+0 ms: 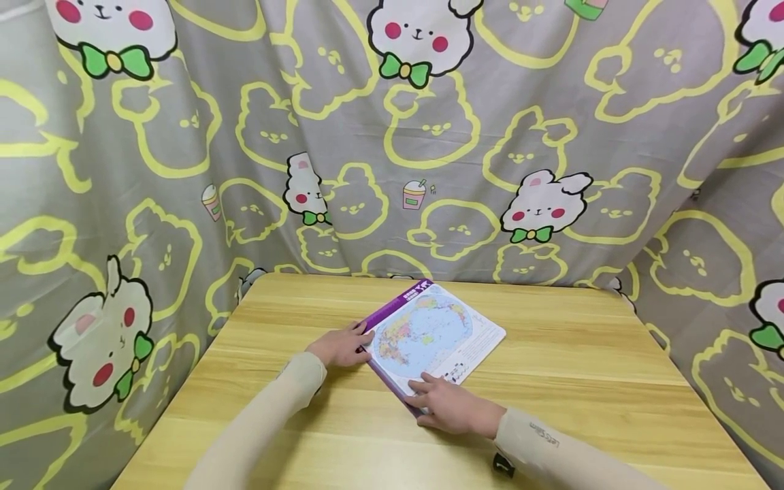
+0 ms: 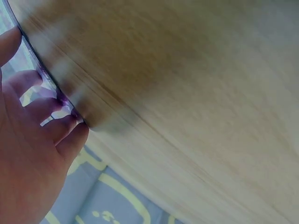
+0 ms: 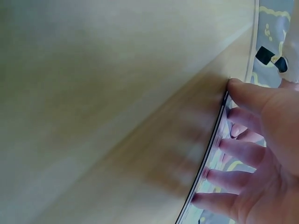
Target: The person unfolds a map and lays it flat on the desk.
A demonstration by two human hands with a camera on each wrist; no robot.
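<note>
A flat, glossy world map [image 1: 422, 333] with a purple title band lies at an angle on the wooden table. At its left corner, my left hand [image 1: 341, 346] touches the surface with its fingertips. My right hand [image 1: 456, 405] rests on the near corner, fingers spread over the map. From the left wrist, the fingers of the left hand [image 2: 32, 140] meet the map's dark edge, the thumb apart from them. The right wrist view has the fingers and thumb of the right hand [image 3: 252, 154] along the thin edge, which looks layered.
The wooden table [image 1: 569, 381] extends around the map. A curtain [image 1: 453, 136] printed with rabbits hangs at the back and both sides. A small black tag [image 1: 503, 465] is by the right sleeve.
</note>
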